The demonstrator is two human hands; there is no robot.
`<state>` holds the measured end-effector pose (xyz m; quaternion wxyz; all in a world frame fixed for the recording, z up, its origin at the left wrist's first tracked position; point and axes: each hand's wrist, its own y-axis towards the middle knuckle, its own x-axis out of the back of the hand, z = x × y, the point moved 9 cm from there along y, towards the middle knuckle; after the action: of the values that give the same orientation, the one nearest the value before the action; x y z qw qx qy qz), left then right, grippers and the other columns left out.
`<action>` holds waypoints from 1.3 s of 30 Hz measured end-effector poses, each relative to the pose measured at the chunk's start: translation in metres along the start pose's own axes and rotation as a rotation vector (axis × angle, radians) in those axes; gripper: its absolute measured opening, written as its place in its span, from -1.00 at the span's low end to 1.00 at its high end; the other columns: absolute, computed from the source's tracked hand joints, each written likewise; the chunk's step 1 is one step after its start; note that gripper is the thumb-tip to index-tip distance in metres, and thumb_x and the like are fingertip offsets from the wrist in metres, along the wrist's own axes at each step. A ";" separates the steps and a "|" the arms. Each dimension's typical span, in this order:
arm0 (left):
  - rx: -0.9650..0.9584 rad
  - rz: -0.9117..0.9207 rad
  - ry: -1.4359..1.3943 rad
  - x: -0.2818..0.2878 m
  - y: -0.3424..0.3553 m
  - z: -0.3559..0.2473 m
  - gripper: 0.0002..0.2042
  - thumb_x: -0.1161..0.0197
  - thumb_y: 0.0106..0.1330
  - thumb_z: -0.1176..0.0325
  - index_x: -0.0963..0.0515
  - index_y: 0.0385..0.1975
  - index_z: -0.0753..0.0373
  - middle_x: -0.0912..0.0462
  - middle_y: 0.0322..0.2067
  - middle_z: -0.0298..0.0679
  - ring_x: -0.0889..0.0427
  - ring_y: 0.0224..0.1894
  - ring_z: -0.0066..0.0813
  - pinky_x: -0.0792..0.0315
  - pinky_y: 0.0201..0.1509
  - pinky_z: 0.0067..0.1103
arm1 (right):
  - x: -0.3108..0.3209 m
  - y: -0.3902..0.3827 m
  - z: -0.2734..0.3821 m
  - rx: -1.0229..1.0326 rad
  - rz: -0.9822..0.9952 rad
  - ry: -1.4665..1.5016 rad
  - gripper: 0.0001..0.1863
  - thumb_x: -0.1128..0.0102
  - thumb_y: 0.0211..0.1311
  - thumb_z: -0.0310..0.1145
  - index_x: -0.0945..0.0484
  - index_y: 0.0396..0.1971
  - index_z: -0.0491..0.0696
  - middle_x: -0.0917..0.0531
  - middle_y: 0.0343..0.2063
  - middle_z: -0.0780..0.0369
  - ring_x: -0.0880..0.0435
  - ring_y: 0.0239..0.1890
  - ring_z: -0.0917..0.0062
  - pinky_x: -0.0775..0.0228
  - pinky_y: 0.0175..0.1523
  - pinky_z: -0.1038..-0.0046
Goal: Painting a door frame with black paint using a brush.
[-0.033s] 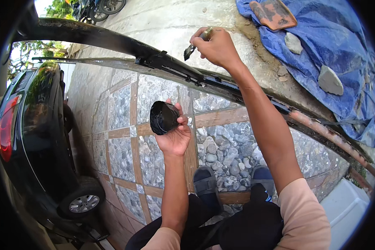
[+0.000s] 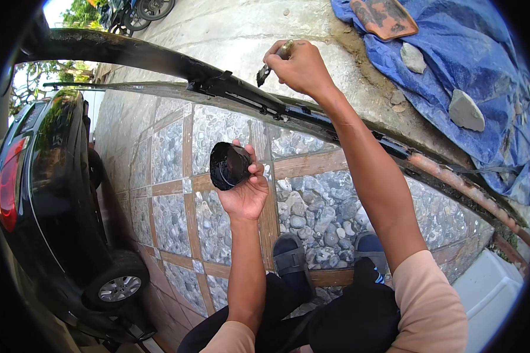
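My left hand (image 2: 245, 199) is wrapped around a small black cup (image 2: 238, 165), tilted so that its mouth faces left. Glossy black paint coats its inside. My right hand (image 2: 305, 69) grips a paintbrush (image 2: 264, 74) by its handle, with the dark bristles angled down to the left. Just beneath the bristles runs a long metal rail (image 2: 235, 88), mostly wet-looking black. From under my right forearm toward the right, its surface turns rusty pinkish brown. The bristles seem slightly apart from the rail, though contact is hard to judge.
At left stands a dark car (image 2: 59, 194). A blue tarp (image 2: 436, 76) at upper right carries a clay roof tile (image 2: 386, 19) and stone chunks (image 2: 467, 112). A pale box (image 2: 492, 294) sits at lower right. My sandals (image 2: 290, 259) rest on pebbled paving.
The brush and my right hand have shifted slightly left, with the bristles a little nearer the rail. The cup stays in my left hand, almost unmoved.
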<state>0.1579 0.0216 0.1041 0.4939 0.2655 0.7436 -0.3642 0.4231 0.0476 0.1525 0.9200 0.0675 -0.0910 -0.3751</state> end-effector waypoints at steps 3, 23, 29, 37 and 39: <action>-0.003 -0.010 -0.002 0.001 0.001 0.003 -0.51 -0.14 0.36 0.14 -0.36 0.28 0.06 -0.49 0.10 -0.10 -0.55 -0.18 -0.30 -0.62 -0.20 -0.48 | -0.022 -0.003 -0.012 -0.028 0.054 0.099 -0.75 -0.16 0.07 -0.29 -0.68 -0.49 -0.17 -0.67 -0.60 0.07 -0.66 -0.54 0.31 -0.50 -0.28 0.38; 0.054 -0.026 -0.023 0.015 -0.010 0.039 -0.45 -0.03 0.40 -0.02 -0.29 0.34 0.02 -0.50 0.15 -0.02 -0.56 -0.18 -0.20 -0.60 -0.20 -0.43 | 0.067 -0.069 -0.027 -0.055 -0.013 0.378 -0.77 -0.20 0.20 -0.38 -0.68 -0.21 -0.15 -0.65 -0.57 0.31 -0.60 -0.58 0.71 -0.40 -0.46 0.63; 0.068 -0.035 0.015 0.016 -0.016 0.043 -0.46 -0.15 0.34 0.07 -0.31 0.32 -0.02 -0.47 0.14 -0.14 -0.56 -0.16 -0.31 -0.61 -0.20 -0.49 | 0.002 -0.082 -0.021 0.047 0.180 0.151 -0.81 -0.24 0.13 -0.33 -0.73 -0.28 -0.03 -0.75 -0.39 0.12 -0.74 -0.40 0.30 -0.54 -0.23 0.37; 0.035 -0.058 0.000 0.024 -0.025 0.032 -0.45 -0.17 0.33 0.07 -0.32 0.32 -0.02 -0.46 0.14 -0.17 -0.55 -0.17 -0.34 -0.60 -0.21 -0.49 | -0.041 -0.076 -0.004 0.252 0.084 0.063 -0.82 -0.27 0.18 -0.35 -0.71 -0.23 -0.02 -0.75 -0.33 0.16 -0.75 -0.33 0.35 -0.56 -0.18 0.39; 0.020 -0.060 -0.008 0.026 -0.027 0.028 -0.46 -0.17 0.33 0.07 -0.32 0.32 -0.02 -0.46 0.14 -0.17 -0.55 -0.17 -0.34 -0.60 -0.21 -0.49 | -0.042 -0.074 -0.005 0.244 0.066 0.106 -0.82 -0.27 0.15 -0.35 -0.72 -0.26 -0.03 -0.75 -0.33 0.14 -0.74 -0.32 0.29 -0.55 -0.18 0.36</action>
<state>0.1427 -0.0160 0.0810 0.4830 0.2464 0.7457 -0.3872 0.3442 0.0253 0.1288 0.9204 0.1955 -0.0891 -0.3267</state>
